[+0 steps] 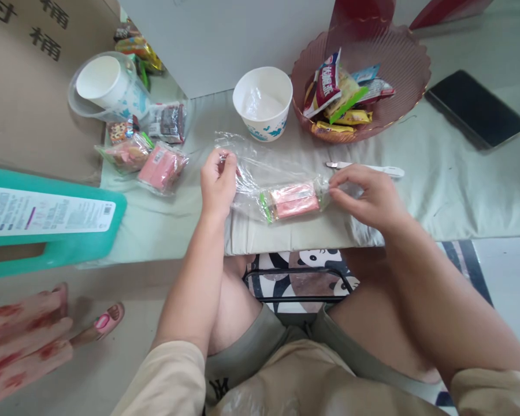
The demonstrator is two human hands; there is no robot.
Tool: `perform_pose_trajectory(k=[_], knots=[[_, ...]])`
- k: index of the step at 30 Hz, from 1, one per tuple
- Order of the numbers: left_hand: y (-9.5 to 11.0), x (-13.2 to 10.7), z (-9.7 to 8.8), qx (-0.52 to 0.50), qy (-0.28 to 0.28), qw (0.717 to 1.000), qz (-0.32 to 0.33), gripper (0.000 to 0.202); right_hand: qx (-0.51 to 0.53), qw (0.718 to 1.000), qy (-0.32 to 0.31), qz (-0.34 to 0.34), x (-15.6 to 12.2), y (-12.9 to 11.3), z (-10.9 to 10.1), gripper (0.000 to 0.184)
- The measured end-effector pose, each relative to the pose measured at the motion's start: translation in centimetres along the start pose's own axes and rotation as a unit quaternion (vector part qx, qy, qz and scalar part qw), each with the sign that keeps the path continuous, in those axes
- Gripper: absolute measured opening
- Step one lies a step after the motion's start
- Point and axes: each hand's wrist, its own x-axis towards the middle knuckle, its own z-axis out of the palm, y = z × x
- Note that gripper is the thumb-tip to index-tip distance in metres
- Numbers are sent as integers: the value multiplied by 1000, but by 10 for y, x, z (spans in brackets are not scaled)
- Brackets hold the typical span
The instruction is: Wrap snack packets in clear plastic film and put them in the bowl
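My left hand (pixel 219 182) is closed on the gathered end of a clear plastic bag (pixel 246 184), which spreads over the cloth in front of me. Inside the bag, or under its film, lies a pink wrapped snack packet (pixel 295 201) with a green edge. At the packet's right end, my right hand (pixel 366 193) pinches the clear plastic between thumb and fingers. Just beyond that hand rests a white-handled craft knife (pixel 366 168), partly covered by the knuckles. A white paper bowl (pixel 263 104) with a blue pattern stands past the bag, clear film inside it.
A pink scalloped bowl (pixel 409 63) holds several snack packets, with a black phone (pixel 476 110) to its right. Bagged snacks (pixel 162 167) and paper cups (pixel 99 81) sit at left, near a cardboard box (pixel 39 110) and a green container (pixel 112 214). Another person's foot (pixel 108 320) shows below.
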Motion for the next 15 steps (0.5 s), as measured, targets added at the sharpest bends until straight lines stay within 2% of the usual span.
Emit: perform_pose_trajectory(k=[6,10,13,15], knots=[[4,0,-1,-7,-40,999,9,33,45,989,125,66,-4,10,6,6],[4,4,-3,-21,-43,999,4,25,12,979,185,84,6,26,10,12],[-2,14,-6,9,-6,999,-43,20,-35,966,237,97,21,29,7,20],[-4,19,-8,41,59,995,-62,17,-57,952,284,101,28,23,5,19]])
